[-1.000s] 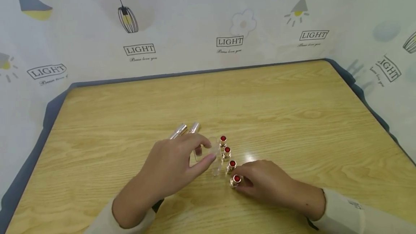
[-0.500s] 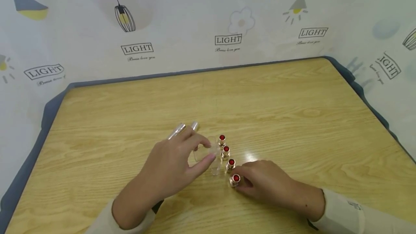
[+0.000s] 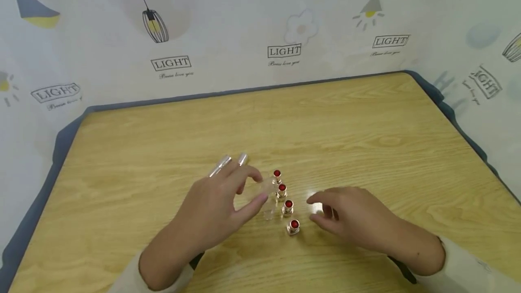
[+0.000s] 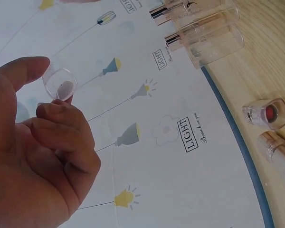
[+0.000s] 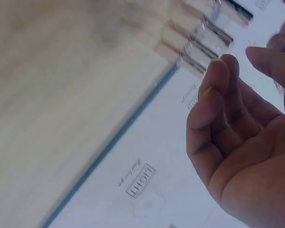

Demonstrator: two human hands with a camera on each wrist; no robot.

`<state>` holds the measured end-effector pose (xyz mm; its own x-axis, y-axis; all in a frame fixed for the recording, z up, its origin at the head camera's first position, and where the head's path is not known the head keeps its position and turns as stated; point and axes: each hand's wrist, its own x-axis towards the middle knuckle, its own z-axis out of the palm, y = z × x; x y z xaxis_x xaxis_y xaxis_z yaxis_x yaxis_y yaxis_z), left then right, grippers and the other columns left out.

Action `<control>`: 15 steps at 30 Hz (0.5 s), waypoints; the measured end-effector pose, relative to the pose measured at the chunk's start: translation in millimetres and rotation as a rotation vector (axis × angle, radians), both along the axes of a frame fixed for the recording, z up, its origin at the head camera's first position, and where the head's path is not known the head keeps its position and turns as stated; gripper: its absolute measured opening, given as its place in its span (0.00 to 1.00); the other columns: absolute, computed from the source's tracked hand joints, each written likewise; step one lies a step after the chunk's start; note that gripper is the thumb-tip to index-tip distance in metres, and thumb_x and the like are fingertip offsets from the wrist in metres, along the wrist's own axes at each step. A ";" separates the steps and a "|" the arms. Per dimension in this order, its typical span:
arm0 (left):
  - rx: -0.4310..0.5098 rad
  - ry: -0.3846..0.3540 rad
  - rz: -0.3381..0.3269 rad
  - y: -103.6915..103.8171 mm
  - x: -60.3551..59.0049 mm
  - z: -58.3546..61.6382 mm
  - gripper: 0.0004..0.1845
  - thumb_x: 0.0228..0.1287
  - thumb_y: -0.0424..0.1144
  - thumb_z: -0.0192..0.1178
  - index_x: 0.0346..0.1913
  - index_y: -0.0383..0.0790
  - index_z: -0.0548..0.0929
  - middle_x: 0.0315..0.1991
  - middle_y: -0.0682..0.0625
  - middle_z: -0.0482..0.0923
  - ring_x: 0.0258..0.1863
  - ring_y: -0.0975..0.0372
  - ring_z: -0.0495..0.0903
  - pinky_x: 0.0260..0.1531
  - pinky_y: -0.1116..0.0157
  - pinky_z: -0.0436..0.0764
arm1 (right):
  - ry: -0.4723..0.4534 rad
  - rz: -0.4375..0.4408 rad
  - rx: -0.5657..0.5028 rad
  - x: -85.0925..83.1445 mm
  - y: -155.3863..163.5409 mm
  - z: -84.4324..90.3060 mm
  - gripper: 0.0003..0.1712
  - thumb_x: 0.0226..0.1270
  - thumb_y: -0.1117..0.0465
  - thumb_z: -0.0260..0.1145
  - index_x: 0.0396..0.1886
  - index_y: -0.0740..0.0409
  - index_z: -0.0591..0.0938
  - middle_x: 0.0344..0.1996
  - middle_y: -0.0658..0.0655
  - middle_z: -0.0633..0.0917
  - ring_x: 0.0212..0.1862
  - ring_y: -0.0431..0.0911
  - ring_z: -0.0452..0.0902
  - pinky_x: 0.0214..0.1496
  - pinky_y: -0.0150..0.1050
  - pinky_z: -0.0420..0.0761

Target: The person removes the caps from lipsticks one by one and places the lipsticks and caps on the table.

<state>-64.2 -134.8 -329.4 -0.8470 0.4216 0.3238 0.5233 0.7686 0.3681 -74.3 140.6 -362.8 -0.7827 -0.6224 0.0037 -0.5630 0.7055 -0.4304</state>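
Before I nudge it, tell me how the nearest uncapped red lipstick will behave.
The nearest lipstick stands upright on a narrow base, so a sideways push probably tips it. Its round body would likely roll on the smooth table. The glossy metal casing may feel slippery.

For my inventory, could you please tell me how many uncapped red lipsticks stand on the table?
4, upright in a diagonal row between the hands: farthest, second, third, nearest. None seem hidden.

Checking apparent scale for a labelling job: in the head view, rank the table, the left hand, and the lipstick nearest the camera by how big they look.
1. table, by far the largest.
2. left hand.
3. nearest lipstick, smallest; being closest to the camera does not change that.
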 end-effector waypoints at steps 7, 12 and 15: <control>-0.003 -0.012 -0.034 0.4 -0.7 1.3 0.12 0.59 0.50 0.69 0.39 0.49 0.81 0.21 0.63 0.70 0.14 0.75 0.58 0.17 0.75 0.64 | -0.065 -0.058 -0.164 -20.7 -4.5 15.7 0.11 0.69 0.57 0.68 0.48 0.52 0.86 0.20 0.38 0.77 0.22 0.31 0.69 0.27 0.29 0.75; 0.026 -0.078 -0.069 2.4 -2.3 0.5 0.12 0.57 0.47 0.70 0.38 0.49 0.79 0.19 0.64 0.76 0.15 0.78 0.64 0.22 0.75 0.70 | -0.095 -0.069 -0.290 -33.1 -13.6 15.1 0.10 0.70 0.59 0.66 0.49 0.53 0.86 0.20 0.40 0.78 0.22 0.33 0.71 0.27 0.31 0.77; 0.020 -0.122 -0.067 3.3 -0.3 -0.6 0.12 0.56 0.46 0.70 0.38 0.49 0.78 0.21 0.63 0.80 0.16 0.79 0.67 0.24 0.75 0.73 | -0.103 -0.069 -0.351 -38.2 -19.9 12.7 0.10 0.71 0.59 0.66 0.48 0.53 0.86 0.20 0.42 0.79 0.23 0.35 0.73 0.28 0.32 0.78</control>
<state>-64.4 -131.5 -330.0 -0.8505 0.4733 0.2295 0.5241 0.7251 0.4468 -112.6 120.7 -350.1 -0.8299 -0.5432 0.1272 -0.4609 0.5392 -0.7048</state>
